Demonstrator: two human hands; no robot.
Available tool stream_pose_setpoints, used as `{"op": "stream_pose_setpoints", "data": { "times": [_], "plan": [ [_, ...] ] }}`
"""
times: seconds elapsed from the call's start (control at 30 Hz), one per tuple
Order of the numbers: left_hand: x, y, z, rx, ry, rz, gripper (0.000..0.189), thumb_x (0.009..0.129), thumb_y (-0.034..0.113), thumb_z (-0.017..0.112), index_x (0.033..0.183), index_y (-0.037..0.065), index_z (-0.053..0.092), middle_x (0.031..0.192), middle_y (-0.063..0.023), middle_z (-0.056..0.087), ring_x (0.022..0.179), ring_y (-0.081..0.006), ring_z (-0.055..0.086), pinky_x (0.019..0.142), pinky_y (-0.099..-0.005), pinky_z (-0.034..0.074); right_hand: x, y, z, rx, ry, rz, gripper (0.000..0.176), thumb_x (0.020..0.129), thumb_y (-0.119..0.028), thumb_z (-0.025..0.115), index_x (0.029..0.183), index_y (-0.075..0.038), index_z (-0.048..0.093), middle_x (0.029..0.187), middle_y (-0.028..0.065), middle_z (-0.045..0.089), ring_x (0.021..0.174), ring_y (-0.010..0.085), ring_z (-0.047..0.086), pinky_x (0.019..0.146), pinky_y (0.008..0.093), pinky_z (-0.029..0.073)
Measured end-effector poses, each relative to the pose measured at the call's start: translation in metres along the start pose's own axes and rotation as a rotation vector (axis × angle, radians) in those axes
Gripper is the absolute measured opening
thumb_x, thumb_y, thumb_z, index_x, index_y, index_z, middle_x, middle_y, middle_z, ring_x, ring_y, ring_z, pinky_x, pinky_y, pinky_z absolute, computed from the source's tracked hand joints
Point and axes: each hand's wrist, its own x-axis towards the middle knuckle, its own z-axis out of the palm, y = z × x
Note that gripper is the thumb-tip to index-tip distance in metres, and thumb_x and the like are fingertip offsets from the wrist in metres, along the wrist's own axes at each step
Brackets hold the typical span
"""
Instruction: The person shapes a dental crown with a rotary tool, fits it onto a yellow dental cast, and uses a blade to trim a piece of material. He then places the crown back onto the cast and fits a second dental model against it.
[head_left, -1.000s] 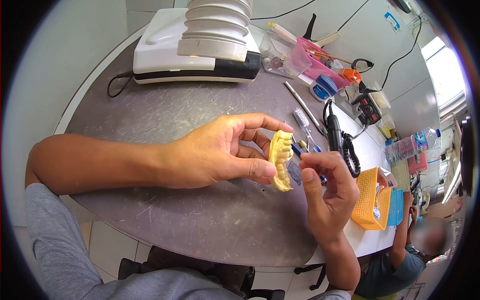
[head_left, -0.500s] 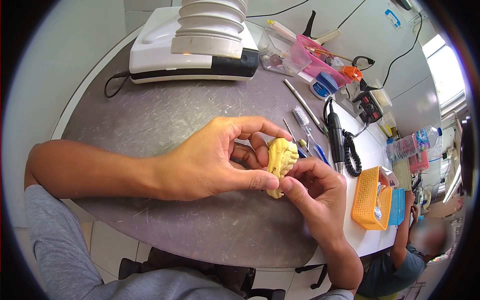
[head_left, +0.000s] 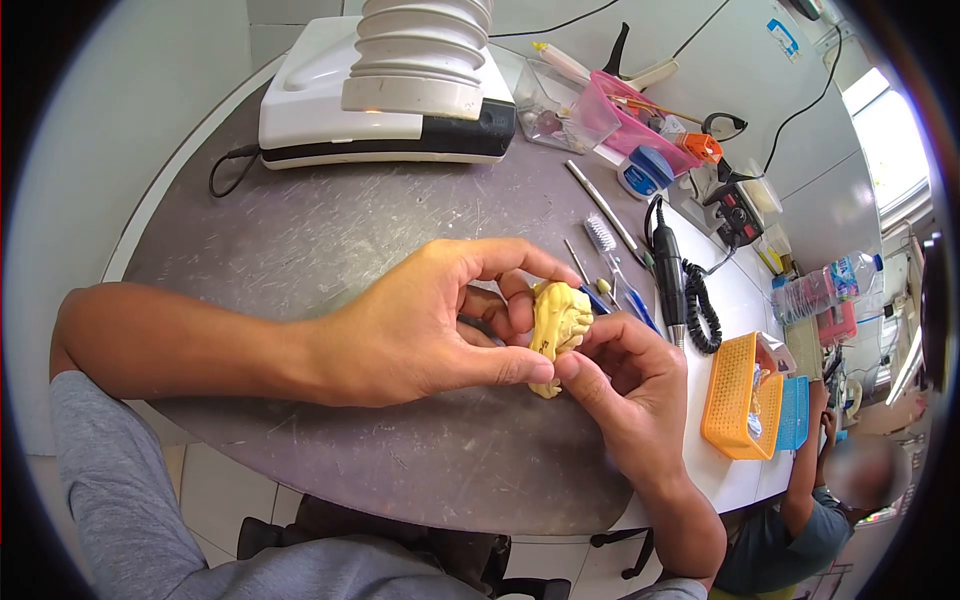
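Observation:
A yellow plaster dental model [head_left: 552, 325] with a row of moulded teeth is held up above the grey worktop, between both hands. My left hand [head_left: 430, 320] grips it from the left, thumb on the near side and fingers at the far end. On the model's right side, my right hand [head_left: 635, 385] pinches it near the lower end with thumb and curled fingers. Small dark writing shows on the model's side. Part of the model is hidden behind the fingertips.
Beyond the hands lie a brush [head_left: 602, 235], thin tools and a black handpiece [head_left: 668, 265] with a coiled cord. A white machine with a hose [head_left: 340, 90] stands at the back. Right are an orange basket [head_left: 735, 400], a bottle [head_left: 830, 288] and another person [head_left: 790, 540].
Both hands and the model have shifted very slightly left. The model has turned a little, and more of the dark writing shows. The grip looks the same.

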Motion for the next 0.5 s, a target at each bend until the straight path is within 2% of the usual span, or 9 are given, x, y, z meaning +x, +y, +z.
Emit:
{"op": "stream_pose_setpoints", "data": {
  "times": [0.23,0.5],
  "plan": [
    [0.0001,-0.0004,-0.0004,-0.036,0.004,-0.009,0.062,0.086,0.000,0.074,0.141,0.001,0.045,0.115,-0.0071,0.058,0.099,-0.0098,0.057,0.088,-0.0237,0.057,-0.0007,-0.0031,-0.0012,0.006,0.002,-0.015,0.021,0.090,-0.011,0.074,0.102,0.003,0.065,0.091,0.0067,0.070,0.083,0.0104,0.066,0.076,0.0238,0.052],
    [0.0000,-0.0002,-0.0017,-0.019,0.000,-0.008,0.062,0.087,-0.001,0.072,0.142,0.001,0.043,0.111,-0.0066,0.058,0.100,-0.0107,0.058,0.091,-0.0256,0.057,-0.0001,-0.0021,-0.0039,0.112,0.034,-0.011,0.019,0.091,-0.010,0.072,0.103,0.004,0.064,0.095,0.0081,0.070,0.087,0.0117,0.067,0.080,0.0250,0.054]
  ]
}}
